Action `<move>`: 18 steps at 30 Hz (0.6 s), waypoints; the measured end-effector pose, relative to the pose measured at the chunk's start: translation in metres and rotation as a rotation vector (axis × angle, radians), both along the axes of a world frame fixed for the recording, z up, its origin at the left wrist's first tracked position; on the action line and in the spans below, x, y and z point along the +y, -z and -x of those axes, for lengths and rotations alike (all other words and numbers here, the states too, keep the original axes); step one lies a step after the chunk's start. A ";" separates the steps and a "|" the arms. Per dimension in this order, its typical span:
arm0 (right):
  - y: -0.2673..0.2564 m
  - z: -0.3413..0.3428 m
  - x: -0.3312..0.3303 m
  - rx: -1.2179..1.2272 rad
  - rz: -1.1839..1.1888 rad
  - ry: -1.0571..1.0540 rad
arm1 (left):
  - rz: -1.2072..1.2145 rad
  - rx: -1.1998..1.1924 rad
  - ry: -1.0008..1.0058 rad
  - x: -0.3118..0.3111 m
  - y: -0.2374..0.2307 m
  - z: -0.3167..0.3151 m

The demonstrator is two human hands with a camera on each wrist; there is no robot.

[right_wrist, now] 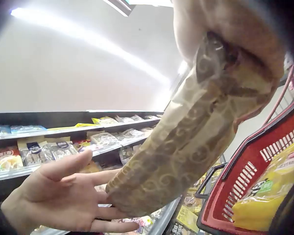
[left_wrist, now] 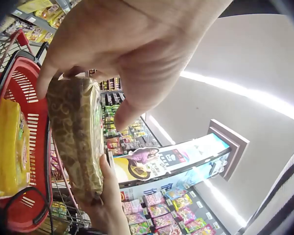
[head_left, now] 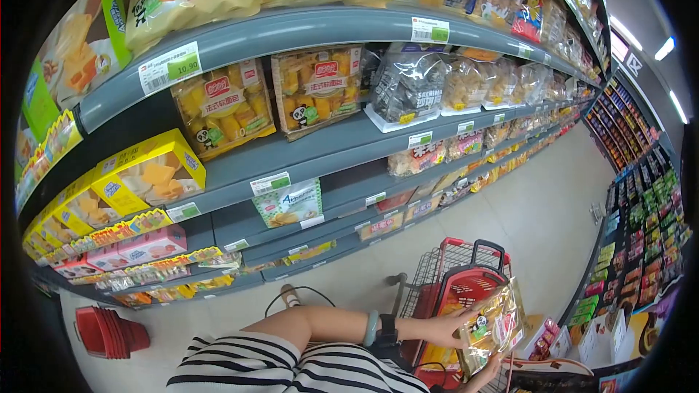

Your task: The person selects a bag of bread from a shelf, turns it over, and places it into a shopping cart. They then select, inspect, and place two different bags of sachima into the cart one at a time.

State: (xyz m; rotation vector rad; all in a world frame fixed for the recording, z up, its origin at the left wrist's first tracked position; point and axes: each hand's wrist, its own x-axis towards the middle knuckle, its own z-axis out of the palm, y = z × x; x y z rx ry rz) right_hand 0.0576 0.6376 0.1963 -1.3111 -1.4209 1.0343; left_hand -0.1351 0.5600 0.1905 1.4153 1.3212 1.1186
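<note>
A gold bread pack (head_left: 494,326) with a panda logo and a swirl-patterned back is held in front of the body, over the right side of the cart. My right hand (head_left: 483,374) grips its near end; in the right wrist view that hand (right_wrist: 235,29) wraps around the top of the pack (right_wrist: 171,142). At the other end, my left hand (head_left: 443,330) touches the pack with fairly straight fingers, its thumb standing apart, as the right wrist view shows of this hand (right_wrist: 63,198). A yellow food pack (left_wrist: 12,147) lies in the red basket (left_wrist: 33,110).
The basket sits on a wire shopping cart (head_left: 422,276). Long shelves (head_left: 349,142) of packaged bread and snacks run along the left. Stacked red baskets (head_left: 109,331) stand on the floor. More snack racks (head_left: 641,225) line the right, beside a display (left_wrist: 171,161).
</note>
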 end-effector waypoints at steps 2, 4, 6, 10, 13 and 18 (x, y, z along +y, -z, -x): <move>0.042 -0.036 0.028 0.174 0.182 -0.152 | -0.025 0.009 -0.031 0.005 0.013 -0.002; 0.080 -0.061 0.044 0.174 0.171 -0.172 | -0.040 -0.052 0.072 0.009 0.019 -0.001; 0.110 -0.078 0.057 0.173 0.161 -0.192 | -0.009 -0.112 0.118 0.012 0.021 0.002; 0.168 -0.112 0.078 -0.588 0.073 -0.094 | 0.046 -0.081 0.019 0.001 0.025 0.021; 0.197 -0.083 0.100 -0.738 -0.109 -0.156 | -0.144 -0.066 -0.481 -0.008 0.023 0.056; 0.120 0.041 0.072 -0.872 -0.262 -0.288 | -0.358 -0.030 -1.170 -0.077 -0.057 0.158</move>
